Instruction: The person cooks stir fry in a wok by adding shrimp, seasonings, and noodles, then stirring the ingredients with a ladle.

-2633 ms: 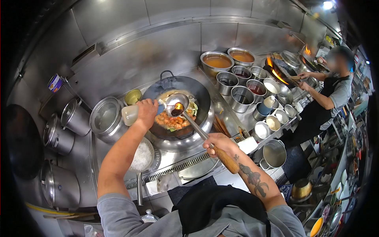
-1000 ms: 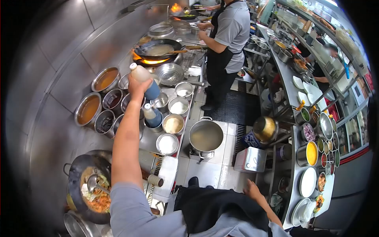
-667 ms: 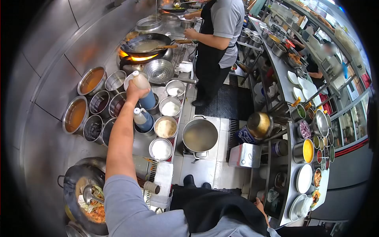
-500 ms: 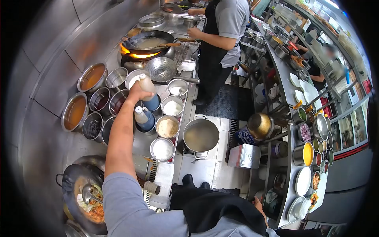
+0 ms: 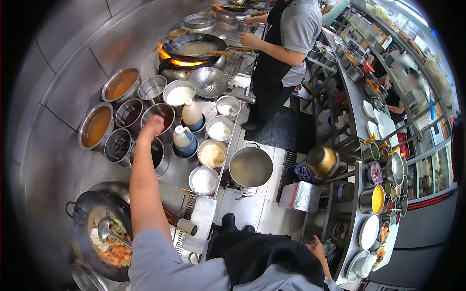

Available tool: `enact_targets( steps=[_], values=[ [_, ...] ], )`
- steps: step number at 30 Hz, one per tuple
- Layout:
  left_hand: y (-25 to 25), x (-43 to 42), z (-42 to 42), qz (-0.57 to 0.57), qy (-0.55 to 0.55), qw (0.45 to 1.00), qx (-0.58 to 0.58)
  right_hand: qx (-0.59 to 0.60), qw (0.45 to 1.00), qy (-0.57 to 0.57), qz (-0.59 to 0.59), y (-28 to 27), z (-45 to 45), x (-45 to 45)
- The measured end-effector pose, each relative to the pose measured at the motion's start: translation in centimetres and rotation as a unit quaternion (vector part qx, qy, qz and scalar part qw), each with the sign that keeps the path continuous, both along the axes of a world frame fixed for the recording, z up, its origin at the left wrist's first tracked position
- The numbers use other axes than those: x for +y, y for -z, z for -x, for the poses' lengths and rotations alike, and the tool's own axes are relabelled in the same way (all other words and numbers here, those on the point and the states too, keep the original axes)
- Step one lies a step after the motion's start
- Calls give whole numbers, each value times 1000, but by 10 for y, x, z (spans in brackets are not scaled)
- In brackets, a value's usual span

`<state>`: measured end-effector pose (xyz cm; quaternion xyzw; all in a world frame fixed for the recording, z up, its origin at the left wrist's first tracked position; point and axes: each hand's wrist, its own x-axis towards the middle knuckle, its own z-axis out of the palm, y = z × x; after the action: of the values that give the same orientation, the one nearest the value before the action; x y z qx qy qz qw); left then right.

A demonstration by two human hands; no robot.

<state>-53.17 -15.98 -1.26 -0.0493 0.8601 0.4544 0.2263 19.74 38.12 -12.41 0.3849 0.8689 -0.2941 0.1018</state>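
My left hand point(image 5: 153, 126) is over a steel pot of dark red-brown sauce point(image 5: 165, 112), its fingers curled together. What they hold, if anything, is hidden. To its right, two squeeze bottles stand in steel containers: one with pale tan contents point(image 5: 192, 115) and a whitish one point(image 5: 182, 138) nearer me. My right hand point(image 5: 316, 247) hangs low at my side with its fingers apart, touching nothing. Behind my left forearm lies a wok point(image 5: 80, 228) of cabbage and reddish food, with a ladle point(image 5: 104, 229) resting in it.
Pots of orange-brown liquid point(image 5: 97, 127) line the wall side. Bowls of white powder point(image 5: 204, 180) edge the counter. A flame burns under another wok point(image 5: 194, 47), near a co-worker point(image 5: 296, 36). A large stockpot point(image 5: 251, 167) stands right of the counter; plates point(image 5: 369, 232) lie on the right-hand table.
My left hand has let go of the tan squeeze bottle, now standing in its container, and moved left and nearer me over the dark sauce pot. My right hand shows more fully.
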Motion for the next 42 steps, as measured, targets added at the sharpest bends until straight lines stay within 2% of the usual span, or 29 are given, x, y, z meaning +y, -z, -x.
enact_targets(
  steps=[1,3,5,7,10,13,14,17,18,22,25,27,29,30,31,32,33,34,35,37,39,41,42],
  values=[
    [7,-5,-23,105,54,993,-13,-19,1000,6,11,-6,4,-1],
    [23,7,-71,1,79,997,17,-36,999,-2,17,-10,7,1],
    [28,36,-107,-30,24,988,150,-27,999,-28,11,0,9,5],
    [40,58,-127,-5,-18,965,262,15,999,-31,18,6,14,8],
    [55,91,-143,66,-142,926,342,47,996,-79,15,8,23,20],
    [63,110,-146,46,-220,874,432,84,992,-88,21,11,24,24],
    [69,113,-142,20,-244,861,447,97,992,-79,25,10,19,25],
    [74,110,-138,36,-256,870,420,77,993,-91,-20,3,-2,28],
    [71,109,-139,55,-260,868,419,58,995,-75,-2,0,-5,31],
    [54,104,-146,-13,-251,874,417,22,998,-10,60,-14,-25,33],
    [31,94,-148,-89,-268,841,462,31,997,-20,72,-5,-21,40],
    [-20,92,-168,-100,-280,809,507,44,994,-69,71,3,-5,55],
    [-67,84,-189,-162,-290,781,529,67,987,-131,70,4,21,57],
    [-86,76,-199,-177,-304,772,530,99,979,-156,89,-21,47,42],
    [-105,67,-210,-192,-315,763,531,151,965,-149,153,-24,72,34],
    [-127,61,-225,-232,-323,731,555,198,945,-140,218,-22,96,27],
    [-150,53,-243,-271,-330,696,578,197,940,-179,214,-35,124,12],
    [-172,41,-265,-287,-333,684,582,197,932,-218,210,-48,151,-2],
    [-194,28,-290,-298,-328,678,586,154,931,-303,132,-72,182,-23],
    [-226,2,-339,-322,-317,667,592,284,847,-445,69,-82,234,-70],
    [-239,-36,-384,-290,-346,689,567,395,747,-529,81,-129,271,-143],
    [-255,-67,-432,-258,-366,707,547,281,751,-575,165,-183,279,-217],
    [-259,-80,-455,-242,-381,716,532,309,717,-603,163,-198,278,-253]
  ],
)
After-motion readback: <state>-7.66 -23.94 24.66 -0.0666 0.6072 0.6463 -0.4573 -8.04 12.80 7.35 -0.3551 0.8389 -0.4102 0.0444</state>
